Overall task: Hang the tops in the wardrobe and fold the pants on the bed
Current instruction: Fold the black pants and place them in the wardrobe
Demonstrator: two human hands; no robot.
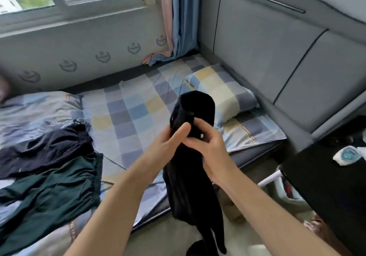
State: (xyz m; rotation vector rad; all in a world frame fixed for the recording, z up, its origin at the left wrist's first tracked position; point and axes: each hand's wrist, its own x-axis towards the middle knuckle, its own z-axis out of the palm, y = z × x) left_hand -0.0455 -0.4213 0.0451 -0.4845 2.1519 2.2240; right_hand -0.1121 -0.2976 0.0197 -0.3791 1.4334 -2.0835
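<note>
Both hands, left hand [170, 138] and right hand [208, 144], pinch the long black fabric garment [190, 176] hanging above the checked-sheet bed [128, 113] edge. Locate its waistband, spread it flat, then fold.

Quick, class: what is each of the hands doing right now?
Left hand: grips the black garment.
Right hand: grips the same black garment, which hangs down below both hands.
</note>
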